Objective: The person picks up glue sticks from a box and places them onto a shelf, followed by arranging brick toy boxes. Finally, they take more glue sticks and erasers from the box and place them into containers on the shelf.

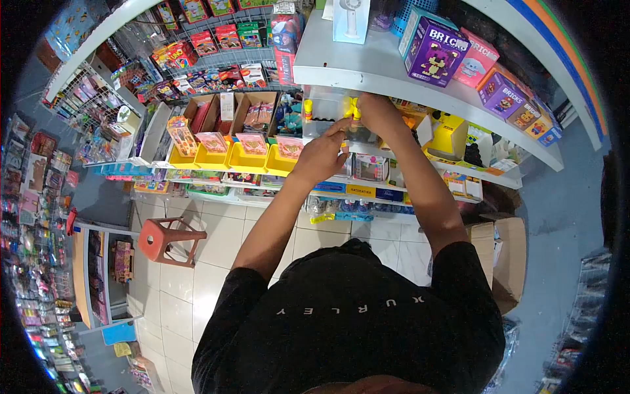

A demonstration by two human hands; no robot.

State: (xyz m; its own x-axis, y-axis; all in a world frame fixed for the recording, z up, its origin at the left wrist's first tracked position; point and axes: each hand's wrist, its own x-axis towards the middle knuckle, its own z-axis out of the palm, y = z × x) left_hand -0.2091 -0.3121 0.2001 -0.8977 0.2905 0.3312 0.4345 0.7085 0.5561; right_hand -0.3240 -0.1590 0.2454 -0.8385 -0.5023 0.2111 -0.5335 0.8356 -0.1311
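Two small yellow pieces (352,110), smooth and rounded, stand at the right end of a clear bin (328,98) of shiny, see-through material with straight sides. Another yellow piece (308,109) is at its left end. Above the bin we see a smooth white shelf (354,60) with a thick curved-looking edge.

Both our arms stretch forward to the bin. Our left hand (321,157) is at its front, palm down, with thumb and forefinger apart and the forefinger pointing toward the yellow pieces. Our right hand (377,110) bends inward at the wrist just beside those pieces; its fingertips are hidden, so we cannot tell whether they grip one.

The shelf overhangs the bin, and our right hand hides the bin's right end. On the shelf, to the right of the bin, we see a dark purple box (434,56) and a pink box (475,60). Left of the bin are yellow trays (248,159) holding pink packets (252,142). Below and well left of it is a red plastic stool (155,240); below and right is an open cardboard box (510,262).
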